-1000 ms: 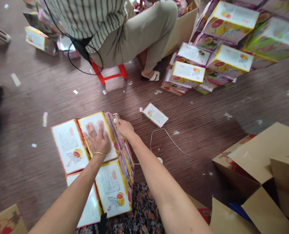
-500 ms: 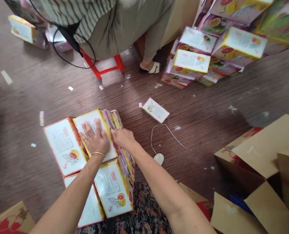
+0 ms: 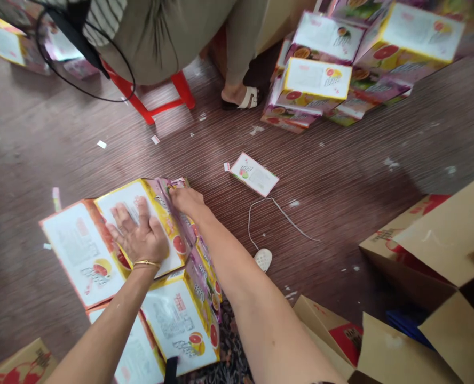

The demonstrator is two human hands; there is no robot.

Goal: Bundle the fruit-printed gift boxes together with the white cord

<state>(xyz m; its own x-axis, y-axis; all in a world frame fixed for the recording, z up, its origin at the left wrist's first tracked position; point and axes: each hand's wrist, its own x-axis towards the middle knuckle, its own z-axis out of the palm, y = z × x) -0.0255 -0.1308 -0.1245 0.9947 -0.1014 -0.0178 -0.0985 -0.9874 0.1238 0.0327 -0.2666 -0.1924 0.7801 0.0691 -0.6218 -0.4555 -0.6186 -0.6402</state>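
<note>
A block of fruit-printed boxes stands in front of me, their white faces up. My left hand [image 3: 141, 234] lies flat, fingers spread, on the white face of a yellow-edged box [image 3: 125, 193]. My right hand [image 3: 187, 201] reaches down the block's right side, by the far end of a purple box [image 3: 176, 220]. Its fingers are bent in and their tips are hidden, so what they grip is unclear. Beside the yellow-edged box lies an orange-edged box [image 3: 74, 256]. Nearer to me is another grapefruit-printed box [image 3: 184, 314].
A flat carton piece [image 3: 255, 175] and a white mouse-shaped object [image 3: 263, 260] with a cord lie on the floor. Open brown cartons [image 3: 405, 341] stand at right. Stacked fruit boxes [image 3: 317, 80] are at the back. Another person sits on a red stool [image 3: 167, 106].
In the picture, the box block and my left hand have shifted left. My right hand has slid from the yellow-edged box's side farther out and down along the purple boxes.
</note>
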